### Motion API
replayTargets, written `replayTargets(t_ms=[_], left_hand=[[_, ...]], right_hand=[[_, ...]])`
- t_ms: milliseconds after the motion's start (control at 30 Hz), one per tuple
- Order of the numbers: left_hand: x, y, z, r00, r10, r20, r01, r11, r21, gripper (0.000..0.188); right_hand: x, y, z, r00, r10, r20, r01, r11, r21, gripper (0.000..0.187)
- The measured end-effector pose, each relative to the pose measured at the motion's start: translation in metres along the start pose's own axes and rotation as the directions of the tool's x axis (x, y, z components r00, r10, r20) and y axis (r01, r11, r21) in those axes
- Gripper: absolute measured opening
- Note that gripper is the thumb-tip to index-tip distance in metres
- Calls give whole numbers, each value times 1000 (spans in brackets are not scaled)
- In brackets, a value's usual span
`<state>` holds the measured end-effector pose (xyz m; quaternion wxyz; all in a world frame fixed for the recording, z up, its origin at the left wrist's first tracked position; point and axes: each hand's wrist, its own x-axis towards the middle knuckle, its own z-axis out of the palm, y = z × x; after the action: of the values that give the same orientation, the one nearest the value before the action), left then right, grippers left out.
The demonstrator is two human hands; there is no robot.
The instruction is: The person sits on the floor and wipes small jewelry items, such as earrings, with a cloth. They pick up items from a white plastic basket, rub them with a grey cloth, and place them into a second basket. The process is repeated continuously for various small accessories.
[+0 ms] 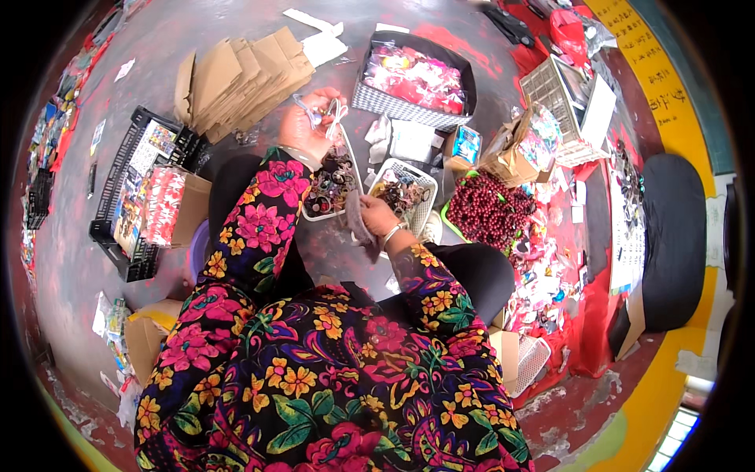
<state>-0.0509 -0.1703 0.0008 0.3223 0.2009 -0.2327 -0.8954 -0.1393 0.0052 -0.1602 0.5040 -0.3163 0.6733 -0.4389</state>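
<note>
My left hand is raised above a white basket, fingers closed round some pale looped bands that look like hair ties. Dark, mixed small loops fill that basket. My right hand is closed on a grey-brown cloth, which hangs down between the two baskets. Just beyond this hand stands a second white basket holding brown and dark small pieces. What the cloth covers on the basket's edge is hidden.
Flattened cardboard boxes are stacked at the far left, by a black crate. A patterned bin of pink packets stands ahead. Dark red beads fill a green-rimmed tray on the right, beside open cartons and scattered small items.
</note>
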Motion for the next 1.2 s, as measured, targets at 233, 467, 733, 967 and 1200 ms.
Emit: replayTargets(t_ms=[233,467,733,967,1200], left_hand=[[-9,0,-21,1000,6,30,-5,999,-54,16],[-15,-9,-6,998,-9,-56,7,999,-50,16],[-27,2,12,996,-34,83,30,999,45,32],[-62,-1,51,969,67,239,-194,807,559,13],[-78,-49,60,893,-199,403,-179,666,724,20]], right_hand=[[-6,-42,-10,999,6,40,10,926,-377,17],[22,1,18,991,-87,106,92,995,-47,13],[-10,-54,-8,983,-82,165,-33,803,596,16],[-78,-136,-63,986,-168,3,115,693,712,23],[-121,-154,-74,974,-211,-85,222,798,561,19]])
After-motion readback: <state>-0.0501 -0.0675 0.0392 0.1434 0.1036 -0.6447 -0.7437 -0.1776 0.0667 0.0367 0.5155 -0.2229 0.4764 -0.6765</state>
